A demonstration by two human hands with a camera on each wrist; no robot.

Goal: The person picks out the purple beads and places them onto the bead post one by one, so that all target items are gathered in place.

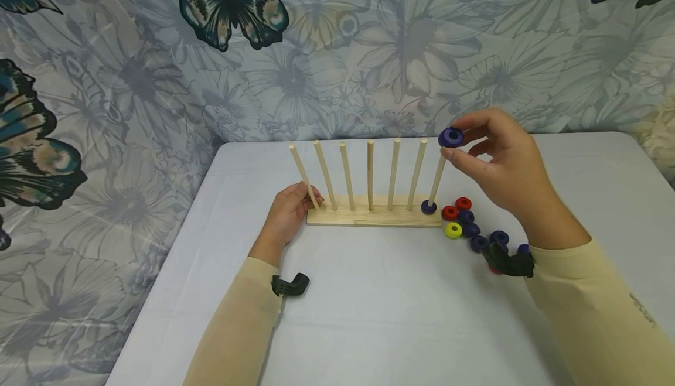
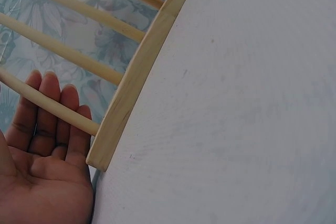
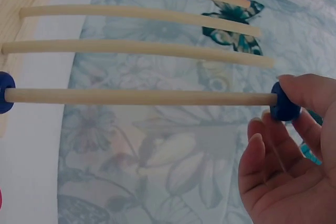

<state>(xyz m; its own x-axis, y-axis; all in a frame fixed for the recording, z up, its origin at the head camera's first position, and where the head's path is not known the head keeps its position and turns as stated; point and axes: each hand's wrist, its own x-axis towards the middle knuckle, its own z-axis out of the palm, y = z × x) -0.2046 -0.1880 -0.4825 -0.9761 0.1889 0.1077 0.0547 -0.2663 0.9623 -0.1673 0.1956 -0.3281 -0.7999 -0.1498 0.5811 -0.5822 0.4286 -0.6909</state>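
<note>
My right hand [image 1: 498,163] pinches a dark blue ring [image 1: 451,137] between thumb and fingers at the top of the rightmost peg [image 1: 437,178]. In the right wrist view the tip of that peg meets the hole of the blue ring [image 3: 285,102]. Another blue ring [image 1: 429,207] sits at the foot of the same peg. The wooden peg rack [image 1: 369,217] has a flat base and a row of upright pegs. At its left end is my left hand [image 1: 287,210], whose fairly straight fingers [image 2: 50,103] lie behind the leftmost peg [image 2: 58,108].
Right of the rack lie loose rings: two red ones [image 1: 450,213], a yellow one [image 1: 453,231] and several blue ones [image 1: 479,243]. A black wrist mount [image 1: 508,260] overlaps some of them. Behind the white table [image 1: 369,316] hangs a butterfly-patterned cloth [image 1: 327,81].
</note>
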